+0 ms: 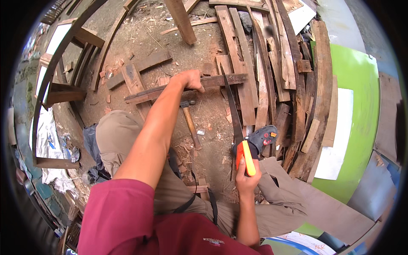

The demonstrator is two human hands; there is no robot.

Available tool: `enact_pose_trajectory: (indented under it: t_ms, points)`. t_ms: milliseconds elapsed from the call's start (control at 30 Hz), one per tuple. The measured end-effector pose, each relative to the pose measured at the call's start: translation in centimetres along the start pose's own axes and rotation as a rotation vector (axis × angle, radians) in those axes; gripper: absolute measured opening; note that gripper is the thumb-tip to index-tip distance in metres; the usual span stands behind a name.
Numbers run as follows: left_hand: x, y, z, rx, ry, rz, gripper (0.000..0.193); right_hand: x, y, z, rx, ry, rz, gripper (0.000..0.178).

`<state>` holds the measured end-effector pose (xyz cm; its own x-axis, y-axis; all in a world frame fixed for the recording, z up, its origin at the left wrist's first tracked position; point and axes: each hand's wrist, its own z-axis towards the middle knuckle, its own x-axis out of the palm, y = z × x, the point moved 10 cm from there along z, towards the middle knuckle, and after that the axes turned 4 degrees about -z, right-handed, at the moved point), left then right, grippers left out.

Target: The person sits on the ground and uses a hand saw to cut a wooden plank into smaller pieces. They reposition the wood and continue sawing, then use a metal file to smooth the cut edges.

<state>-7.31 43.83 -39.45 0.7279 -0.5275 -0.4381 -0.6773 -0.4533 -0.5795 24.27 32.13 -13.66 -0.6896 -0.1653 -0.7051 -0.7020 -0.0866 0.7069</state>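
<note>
My right hand (246, 177) is closed round the orange and yellow handle of a hand saw (233, 111). The dark blade points away from me, and its far end lies against a dark wooden board (216, 80) near the board's right end. My left hand (190, 80) grips that board near its middle, fingers wrapped over the far edge. Toward its left part, the board rests across another wooden plank (134, 80). A hammer (190, 123) with a wooden handle lies on the ground just below the board, between my legs.
Long, weathered planks (263, 72) are heaped at the right, beside a green sheet (350, 97) and a white panel (340, 131). At the left stands a wooden frame (57, 163). My right foot wears a dark clog (263, 138). Wood chips litter the dirt floor.
</note>
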Motion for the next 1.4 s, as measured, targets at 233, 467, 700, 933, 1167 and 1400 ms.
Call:
enact_pose_trajectory:
  t_ms: [233,467,700,933,1167,1400]
  points:
    - [-1.0,0.6,1.6,0.091,-0.078,-0.029,0.056,0.9,0.1,-0.3,0.056,-0.02,0.046,0.02]
    - [0.4,-2.1,0.6,0.186,-0.023,0.016,0.065,-0.8,1.0,-3.7,0.161,-0.007,0.035,0.021]
    - [2.4,-4.8,-0.4,-0.044,-0.2,0.25,0.059,0.5,-3.0,-4.7,0.333,0.054,0.281,0.029]
    - [1.8,-5.3,-1.6,-0.074,-0.309,0.328,0.066,0.2,-2.0,-3.0,0.335,0.177,0.172,0.028]
    - [1.4,-5.7,-2.3,-0.133,-0.302,0.3,0.06,-1.0,-0.3,-2.1,0.149,0.07,0.128,0.017]
    - [2.4,-5.1,-2.3,-0.112,-0.26,0.311,0.059,6.9,-3.3,4.4,0.229,0.131,0.175,0.031]
